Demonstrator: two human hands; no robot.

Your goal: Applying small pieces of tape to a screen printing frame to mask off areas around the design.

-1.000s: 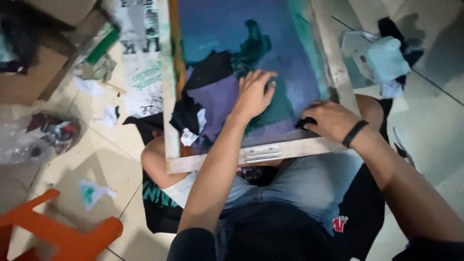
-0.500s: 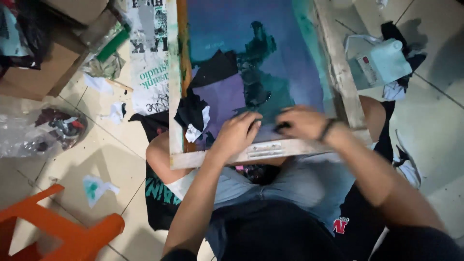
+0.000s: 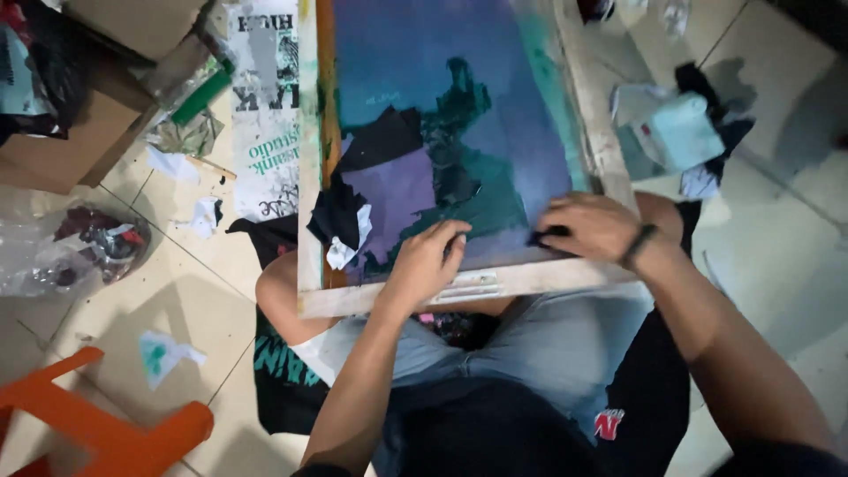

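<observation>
A person is sitting on a tiled floor (image 3: 132, 353) with a wooden-framed printing screen (image 3: 459, 287) resting across the lap, its near rail lying over the knees and its far end running out of the top of the view. The left hand (image 3: 428, 261) is resting at the near edge of the screen, just inside the near rail, with the fingers curled together and the fingertips (image 3: 455, 234) pressing on the blue-green mesh; nothing can be made out inside it. The right hand (image 3: 592, 225) is lying near the screen's near right corner, beside the right rail, with its fingers pinched together on a small dark scrap (image 3: 549, 236) that it is pressing against the mesh; a dark band is sitting on that wrist. Toward the left rail of the screen, a purple patch (image 3: 397, 194) is showing on the mesh with black pieces (image 3: 340, 212) around it and a bit of white beside them. On the floor left of the screen a printed paper sheet (image 3: 265, 132) is lying, with a cardboard box (image 3: 79, 132) further left and a clear plastic bag (image 3: 79, 247) nearer the viewer. An orange plastic stool (image 3: 106, 424) is standing at the lower left corner of the view. Pale crumpled cloths (image 3: 680, 132) are lying on the floor to the right of the screen, well apart from both hands.
</observation>
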